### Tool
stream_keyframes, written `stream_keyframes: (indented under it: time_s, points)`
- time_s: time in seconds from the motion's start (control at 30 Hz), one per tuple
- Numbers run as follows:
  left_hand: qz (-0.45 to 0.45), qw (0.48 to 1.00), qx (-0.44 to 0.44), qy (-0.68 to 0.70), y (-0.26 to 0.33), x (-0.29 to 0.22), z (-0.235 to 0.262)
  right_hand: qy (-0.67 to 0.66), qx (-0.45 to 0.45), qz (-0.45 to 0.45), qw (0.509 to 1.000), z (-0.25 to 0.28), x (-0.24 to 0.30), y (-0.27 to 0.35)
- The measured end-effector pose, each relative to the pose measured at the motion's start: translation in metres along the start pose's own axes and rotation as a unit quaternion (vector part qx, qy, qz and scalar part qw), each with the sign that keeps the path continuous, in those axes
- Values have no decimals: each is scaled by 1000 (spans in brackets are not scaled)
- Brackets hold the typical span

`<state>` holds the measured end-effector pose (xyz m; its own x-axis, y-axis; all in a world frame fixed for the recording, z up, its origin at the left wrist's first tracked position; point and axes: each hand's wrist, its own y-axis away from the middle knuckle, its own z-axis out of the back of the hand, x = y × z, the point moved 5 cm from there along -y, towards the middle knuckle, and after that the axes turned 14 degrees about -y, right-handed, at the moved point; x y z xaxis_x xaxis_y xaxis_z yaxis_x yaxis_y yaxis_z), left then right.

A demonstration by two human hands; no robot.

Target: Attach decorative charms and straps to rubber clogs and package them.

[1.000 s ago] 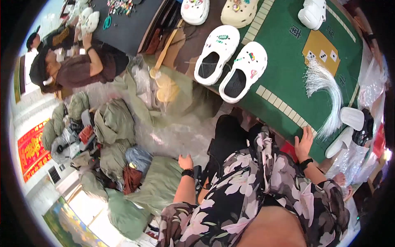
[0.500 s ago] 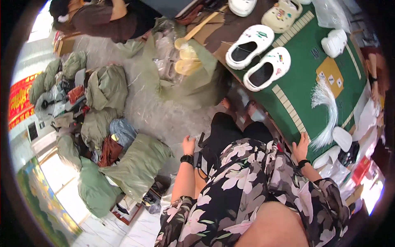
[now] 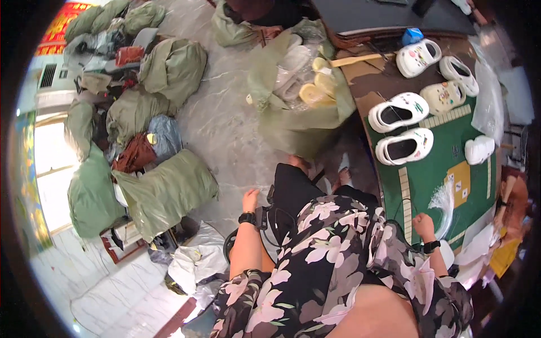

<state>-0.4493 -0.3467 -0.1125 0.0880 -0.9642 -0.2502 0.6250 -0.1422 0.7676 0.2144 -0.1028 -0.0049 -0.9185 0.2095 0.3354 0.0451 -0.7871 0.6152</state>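
My left hand (image 3: 251, 200) hangs beside my hip, its fingers curled in and nothing seen in them. My right hand (image 3: 422, 226) is closed at the near edge of the green table mat (image 3: 428, 180); whatever its fingers hold, if anything, is too small to tell. Just beyond that hand lies a bundle of clear plastic strands (image 3: 445, 211). A yellow card (image 3: 459, 188) with small white pieces is beside the strands. Two white clogs with charms, one (image 3: 398, 112) above the other (image 3: 404, 146), stand toward the mat's left side.
More clogs (image 3: 445, 97) stand at the table's far end, near a wooden-handled tool (image 3: 360, 59). An opened green sack (image 3: 293, 127) holds yellow and pale shoes. Stuffed green sacks (image 3: 169, 194) line the left side of the grey floor (image 3: 225, 107). Part of another person (image 3: 265, 8) shows at the top.
My view has swung right, so the table shows more fully. My right hand has gone from outstretched fingers at the table edge to a closed hand. The left still hangs at my side.
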Motion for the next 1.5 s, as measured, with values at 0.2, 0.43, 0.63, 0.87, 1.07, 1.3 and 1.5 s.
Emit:
stream_keyframes:
  time_s: [0.2, 0.43, 0.63, 0.87, 1.07, 1.3, 1.5]
  points:
    - [95, 975, 34, 199, -121, 176, 89, -48, 73, 146, 985, -8, 195, -73]
    - [170, 930, 45, 322, -141, 90, 174, -25, 54, 194, 979, -50, 399, -93]
    - [156, 918, 8, 364, -186, 130, 252, 30, 27, 387, 921, -140, 580, -161]
    - [222, 874, 4, 432, -189, 178, 266, 67, 54, 365, 927, -259, 681, -225]
    - [239, 870, 14, 431, -213, 184, 276, 103, 75, 321, 938, -316, 710, -203]
    - [102, 976, 109, 161, -318, 142, 291, 98, 125, 358, 920, -351, 812, -247]
    - [-58, 987, 47, -145, -377, 44, 280, 110, 139, 266, 947, -442, 878, -345]
